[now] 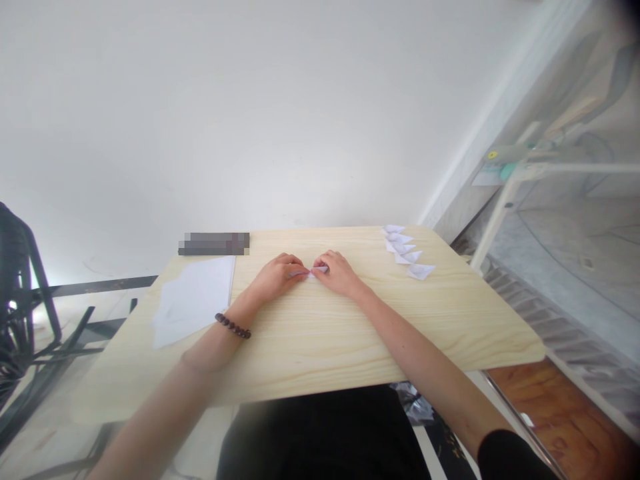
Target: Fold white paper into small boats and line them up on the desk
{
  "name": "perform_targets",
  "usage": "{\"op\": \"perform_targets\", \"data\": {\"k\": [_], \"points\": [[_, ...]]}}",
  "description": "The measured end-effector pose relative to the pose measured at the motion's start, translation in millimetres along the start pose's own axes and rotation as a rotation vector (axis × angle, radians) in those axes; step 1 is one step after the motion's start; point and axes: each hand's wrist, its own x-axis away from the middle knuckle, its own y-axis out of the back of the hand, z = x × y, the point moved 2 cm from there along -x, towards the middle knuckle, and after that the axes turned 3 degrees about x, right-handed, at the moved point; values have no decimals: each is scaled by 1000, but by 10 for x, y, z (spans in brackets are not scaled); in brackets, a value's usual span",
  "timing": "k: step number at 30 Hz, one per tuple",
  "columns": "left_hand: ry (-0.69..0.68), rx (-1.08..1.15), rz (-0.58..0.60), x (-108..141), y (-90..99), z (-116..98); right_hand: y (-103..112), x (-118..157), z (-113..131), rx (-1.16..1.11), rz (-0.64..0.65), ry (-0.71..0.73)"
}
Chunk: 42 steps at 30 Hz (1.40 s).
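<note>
A small folded white paper (316,272) lies between my two hands at the middle of the light wooden table (310,333). My left hand (280,277) pinches its left end, fingers pressed together. On the other side, my right hand (336,272) pinches the paper's right part between thumb and fingers. The fingertips of both hands nearly meet and cover much of the paper. Several folded white paper boats (421,271) stand in a row at the table's back right. Flat white sheets (195,297) lie to the left of my left hand.
A blurred dark object (214,244) rests at the table's back left edge, near the white wall (300,120). Black chair parts (30,287) are at the far left. A white metal frame (495,227) stands beyond the table's right side.
</note>
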Motion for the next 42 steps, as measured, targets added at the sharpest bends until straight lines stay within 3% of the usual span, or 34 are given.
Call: {"op": "perform_targets", "data": {"k": [7,16,42], "points": [[18,14,10,-8,-14,28,64,40,68,-31,-25,37],[41,43,1,-12,-24,56,79,48,101,30,12,-63],[60,62,-4,-10,-22,63,76,-3,32,-5,95,-64]]}}
